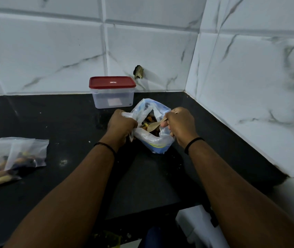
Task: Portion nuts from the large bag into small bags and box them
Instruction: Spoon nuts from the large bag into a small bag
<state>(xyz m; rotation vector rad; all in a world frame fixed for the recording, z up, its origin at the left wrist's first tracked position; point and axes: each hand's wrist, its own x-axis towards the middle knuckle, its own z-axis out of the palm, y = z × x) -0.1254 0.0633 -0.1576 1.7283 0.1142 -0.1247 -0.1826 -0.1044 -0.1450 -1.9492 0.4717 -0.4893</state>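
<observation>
- Home kitchen corner.
- Dark stone countertop point(62, 122) meeting two walls.
- White marble-veined wall tiles point(53, 56) as backsplash.
- Red-lidded plastic food container point(112, 92) against back wall.
- Small zip bags of nuts point(12, 158) at left.

The left hand point(121, 125) covers part of the big bag's point(153, 138) rim, the spoon's point(156, 124) handle vanishes inside the right hand point(180, 125), and the small bags point(12, 158) run off the left edge.
</observation>
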